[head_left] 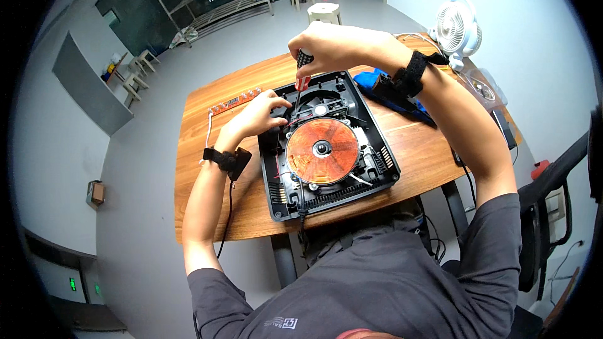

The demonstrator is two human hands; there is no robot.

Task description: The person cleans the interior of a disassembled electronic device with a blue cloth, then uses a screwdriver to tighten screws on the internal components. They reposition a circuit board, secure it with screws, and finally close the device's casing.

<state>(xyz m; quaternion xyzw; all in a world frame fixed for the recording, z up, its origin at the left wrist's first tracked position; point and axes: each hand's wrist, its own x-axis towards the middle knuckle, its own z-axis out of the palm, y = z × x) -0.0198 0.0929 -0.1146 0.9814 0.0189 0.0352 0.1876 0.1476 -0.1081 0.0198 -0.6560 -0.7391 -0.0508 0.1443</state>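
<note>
Holding the screwdriver [303, 81] by its red-and-white handle, the right hand [333, 49] has its grip closed around the upper, black dotted part, with the thin shaft pointing down into the casing just above the middle of the frame. The left hand [252, 117] reaches over the casing's left edge, its grip parted, thumb and fingertips curved with a gap between them; whether they touch anything inside cannot be told.

The opened black casing [342, 203] lies at the centre of the frame, flat on the wooden surface [408, 150], with a round copper coil [308, 158] in its middle. The shell looks like stiff plastic, moderately weighty with its parts inside, and is best taken by the outer walls at the left and right. The coil's windings look smooth and easily scratched, so it makes a poor handhold. Thin red wires [295, 119] near the left fingertips seem soft and liable to snag or pull loose.

The screwdriver is likely light and rigid; its thick handle should offer a firm hold, while the narrow shaft could slip sideways if leaned on at a slant.
</note>
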